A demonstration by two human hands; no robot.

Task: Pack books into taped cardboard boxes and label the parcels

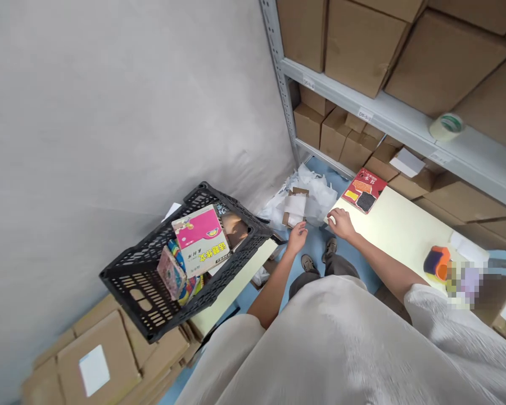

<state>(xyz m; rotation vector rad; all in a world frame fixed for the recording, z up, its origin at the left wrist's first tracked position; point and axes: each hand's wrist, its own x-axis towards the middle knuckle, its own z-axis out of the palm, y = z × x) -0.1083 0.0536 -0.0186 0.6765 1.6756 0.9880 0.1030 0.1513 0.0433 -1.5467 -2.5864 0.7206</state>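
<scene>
My left hand (297,238) hangs in the air between the black crate and the pale table, its fingers loosely apart and nothing seen in them. Beyond its fingertips, a small piece of brown cardboard with white paper (296,207) lies among crumpled white sheets (316,188). My right hand (342,223) is at the near corner of the pale table (390,236), fingers slightly bent and apart, holding nothing visible. Just past it on the table lies a red book (364,190). To my left, the black plastic crate (140,267) contains several books, with a pink and white book (202,239) on top.
Metal shelves (341,90) filled with cardboard boxes (362,42) stand behind the table. A tape roll (447,127) sits on a shelf edge. An orange and purple object (437,262) is on the table. Flattened cartons (105,360) are stacked below the crate, by the grey wall (130,101).
</scene>
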